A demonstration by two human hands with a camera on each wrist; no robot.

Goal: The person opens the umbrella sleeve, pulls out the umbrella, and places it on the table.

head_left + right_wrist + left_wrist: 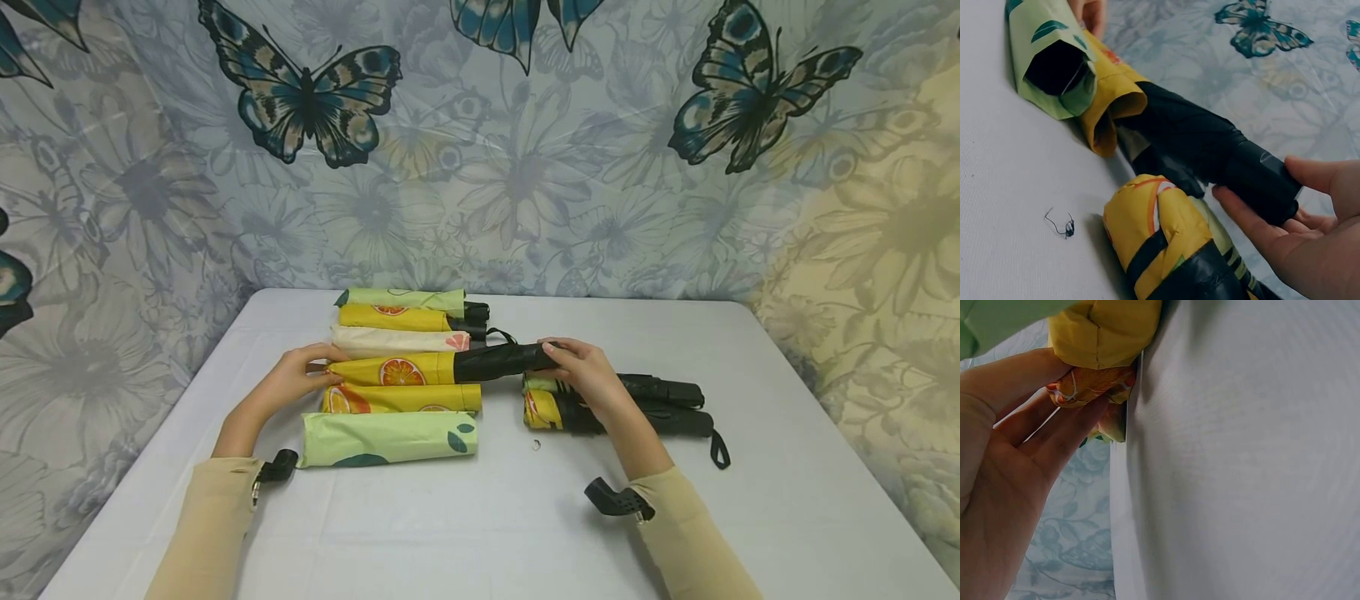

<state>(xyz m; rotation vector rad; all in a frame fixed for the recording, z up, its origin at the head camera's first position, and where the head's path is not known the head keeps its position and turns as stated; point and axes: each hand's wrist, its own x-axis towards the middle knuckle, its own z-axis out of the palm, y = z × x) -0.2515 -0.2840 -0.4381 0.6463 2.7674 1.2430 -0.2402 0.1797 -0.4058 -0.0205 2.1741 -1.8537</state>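
A folded black umbrella [498, 361] sticks partway out of a yellow sleeve [367, 371] with an orange-slice print. My right hand [588, 375] grips the umbrella's black end, thumb on one side and fingers on the other, as the right wrist view shows. At the other end, my left hand [296, 379] pinches the sleeve's tip; in the left wrist view its thumb and fingers lie on either side of the orange-printed end [1088, 387]. Nearer me lie another yellow sleeve [405, 400] and a light green sleeve [390, 440], whose open mouth [1057, 69] shows in the right wrist view.
Beyond the held umbrella lie a cream one [397, 340], a yellow one [393, 317] and a green one [405, 298], all sleeved with dark ends showing. Two folded black umbrellas [667, 417] lie under and beside my right forearm. A small dark thread [1066, 226] rests on the white table [480, 533].
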